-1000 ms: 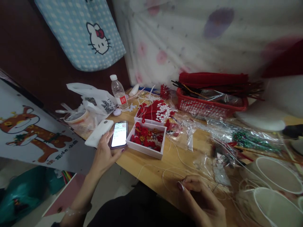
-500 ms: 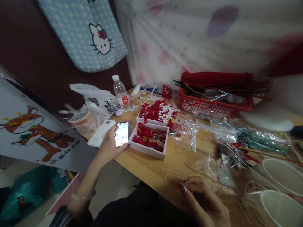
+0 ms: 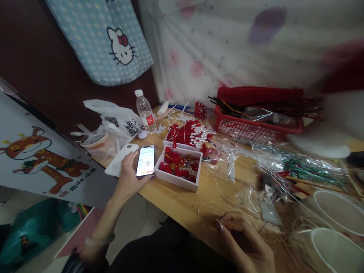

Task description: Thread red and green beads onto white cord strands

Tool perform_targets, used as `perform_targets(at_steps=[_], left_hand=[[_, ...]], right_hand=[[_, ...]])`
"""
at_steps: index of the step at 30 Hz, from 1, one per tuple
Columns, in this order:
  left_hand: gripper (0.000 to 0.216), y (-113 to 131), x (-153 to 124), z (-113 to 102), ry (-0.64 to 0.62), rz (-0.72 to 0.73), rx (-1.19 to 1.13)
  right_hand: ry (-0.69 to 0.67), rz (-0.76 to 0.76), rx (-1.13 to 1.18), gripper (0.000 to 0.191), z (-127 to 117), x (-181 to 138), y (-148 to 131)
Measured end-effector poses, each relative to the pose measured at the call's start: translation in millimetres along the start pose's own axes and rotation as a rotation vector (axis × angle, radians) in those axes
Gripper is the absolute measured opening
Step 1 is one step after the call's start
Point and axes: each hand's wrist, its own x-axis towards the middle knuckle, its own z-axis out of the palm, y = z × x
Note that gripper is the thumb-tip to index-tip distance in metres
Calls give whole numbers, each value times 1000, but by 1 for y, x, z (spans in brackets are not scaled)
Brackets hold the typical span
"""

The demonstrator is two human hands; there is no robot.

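Note:
My left hand [image 3: 129, 176] lies at the lower left of a phone [image 3: 146, 161] with a lit screen. Its fingers and thumb are spread: the fingers are at the phone's left side, against a white case-like object [image 3: 119, 159], and the thumb runs along the bottom edge. At the front of the table my right hand [image 3: 241, 237] is closed in a pinch, thumb against forefinger. A thin pale cord [image 3: 217, 184] loops across the wood towards those fingertips; its end there is too fine to see. Just right of the phone, a white box [image 3: 178, 182] holds red and gold ornaments.
Red tassels with white beads [image 3: 199, 135] lie behind the box. A water bottle [image 3: 145, 112] and plastic bag [image 3: 113, 113] stand at the back left. On the right are a red basket [image 3: 256, 129], clear bags with green beads [image 3: 307, 168] and white-rimmed rolls [image 3: 335, 246].
My left fingers have drawn back left off the screen's edge, so more of the phone shows. The content on its screen differs. My right hand has stayed nearly still in its pinch.

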Motion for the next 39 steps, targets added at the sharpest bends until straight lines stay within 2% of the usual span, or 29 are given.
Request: perform_targets(at_steps=[3, 8, 14, 21, 24, 31, 39], left_hand=[[71, 2, -13, -10, 71, 73, 27], [54, -2, -17, -12, -49, 109, 59], [75, 3, 0, -4, -50, 63, 68], [56, 4, -11, -6, -64, 51, 53], [61, 2, -13, -5, -36, 78, 53], [69, -4, -19, 2, 124, 156, 97], [69, -9, -22, 2, 119, 154, 112]], right_hand=[[13, 4, 2, 14, 2, 0, 0], [16, 19, 20, 12, 4, 0, 0], [-24, -1, -11, 12, 1, -1, 3], [-38, -32, -27, 11, 1, 1, 3], [-33, -26, -29, 12, 1, 1, 3], [-29, -42, -37, 10, 0, -1, 5], [-43, -41, -26, 10, 0, -1, 6]])
